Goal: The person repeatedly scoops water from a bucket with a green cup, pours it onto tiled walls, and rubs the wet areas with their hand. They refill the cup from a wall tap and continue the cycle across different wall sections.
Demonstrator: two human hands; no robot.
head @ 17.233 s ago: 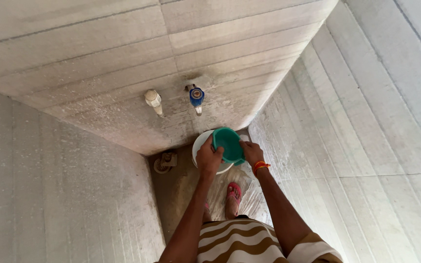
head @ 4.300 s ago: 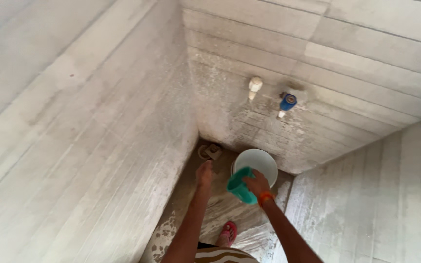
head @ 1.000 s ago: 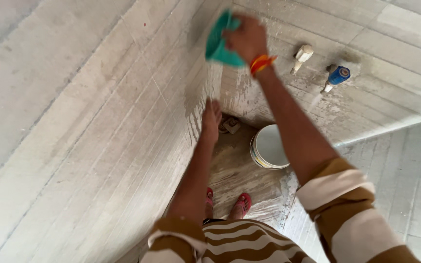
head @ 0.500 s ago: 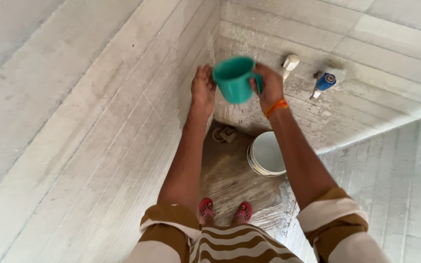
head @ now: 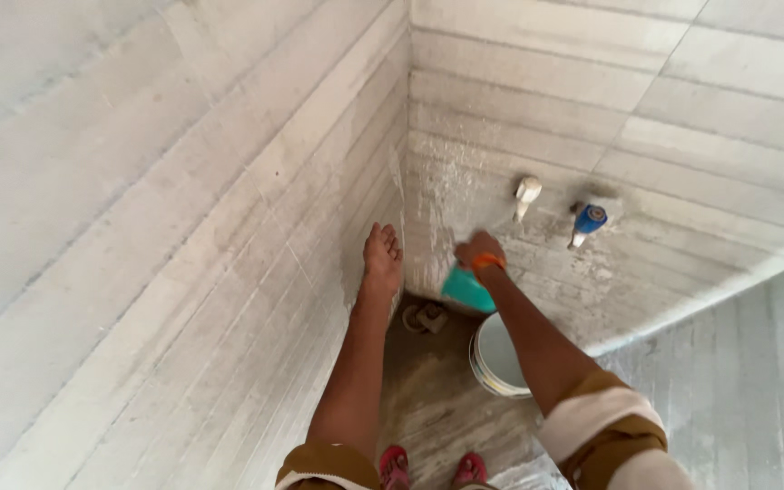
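Near corner: right hand [head: 476,249] holds teal mug [head: 466,289] | left hand [head: 382,259] flat on tiled wall [head: 229,227]

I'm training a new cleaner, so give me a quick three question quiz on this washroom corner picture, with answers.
1. True or false: the left hand lies flat on the tiled wall.
2. What does the right hand hold? A) a green mug B) a brush C) a hose
3. Fill in: the white bucket stands on the ____ below the two wall taps.

Key
1. True; palm and fingers rest open against the wall beside the corner.
2. A; the green mug hangs tipped below the hand, above the bucket.
3. Floor; the white tap and blue tap are higher up on the wall.
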